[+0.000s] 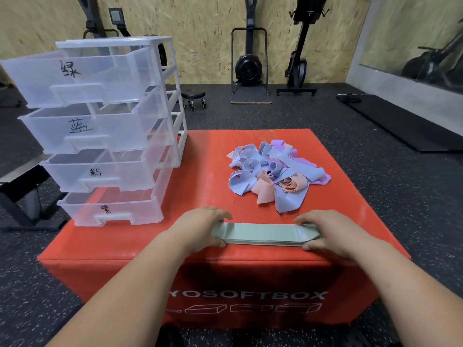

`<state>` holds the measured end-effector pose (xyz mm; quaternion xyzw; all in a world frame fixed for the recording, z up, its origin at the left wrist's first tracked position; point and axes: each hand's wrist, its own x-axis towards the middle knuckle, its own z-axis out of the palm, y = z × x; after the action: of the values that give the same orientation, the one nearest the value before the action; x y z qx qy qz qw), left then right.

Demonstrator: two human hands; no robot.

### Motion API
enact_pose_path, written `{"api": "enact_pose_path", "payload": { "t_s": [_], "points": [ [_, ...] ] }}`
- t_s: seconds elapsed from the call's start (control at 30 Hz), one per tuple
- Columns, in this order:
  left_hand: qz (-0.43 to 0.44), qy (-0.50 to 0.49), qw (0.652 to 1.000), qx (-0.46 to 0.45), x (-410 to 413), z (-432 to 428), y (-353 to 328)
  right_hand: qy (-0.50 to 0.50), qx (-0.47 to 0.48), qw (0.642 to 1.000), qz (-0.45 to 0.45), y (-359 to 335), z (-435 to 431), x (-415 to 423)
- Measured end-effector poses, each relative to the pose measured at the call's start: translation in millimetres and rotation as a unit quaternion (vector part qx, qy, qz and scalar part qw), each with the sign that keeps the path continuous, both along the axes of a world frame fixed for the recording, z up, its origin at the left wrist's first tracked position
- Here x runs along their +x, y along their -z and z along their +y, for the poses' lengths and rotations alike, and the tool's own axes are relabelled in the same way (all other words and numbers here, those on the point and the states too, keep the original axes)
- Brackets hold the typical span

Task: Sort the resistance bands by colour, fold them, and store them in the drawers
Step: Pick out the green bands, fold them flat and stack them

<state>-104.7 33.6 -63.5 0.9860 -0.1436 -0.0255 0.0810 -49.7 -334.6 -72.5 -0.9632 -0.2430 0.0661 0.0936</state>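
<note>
A flat stack of pale green resistance bands (265, 234) lies along the near edge of the red soft box (205, 156). My left hand (200, 229) grips its left end and my right hand (333, 234) grips its right end, thumbs on the near side. Behind it a loose pile of blue, pink and purple bands (273, 171) sits mid-right on the box. A clear plastic drawer unit (105, 126) stands at the left, all its labelled drawers pulled open; the ones I can see into hold nothing.
The red box stands on a dark speckled gym floor. A black bench (22, 194) is at the far left. Exercise machines (250, 61) and a small wheeled stool (194, 98) stand by the wooden back wall. A black mat (411, 121) lies at the right.
</note>
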Motion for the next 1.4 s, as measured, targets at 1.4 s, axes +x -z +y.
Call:
{"api": "enact_pose_path", "payload": {
  "t_s": [1.4],
  "points": [
    [0.002,0.069,0.998,-0.014,30,-80,13,0.271,0.280,0.905,0.169,3,7,8]
  ]
}}
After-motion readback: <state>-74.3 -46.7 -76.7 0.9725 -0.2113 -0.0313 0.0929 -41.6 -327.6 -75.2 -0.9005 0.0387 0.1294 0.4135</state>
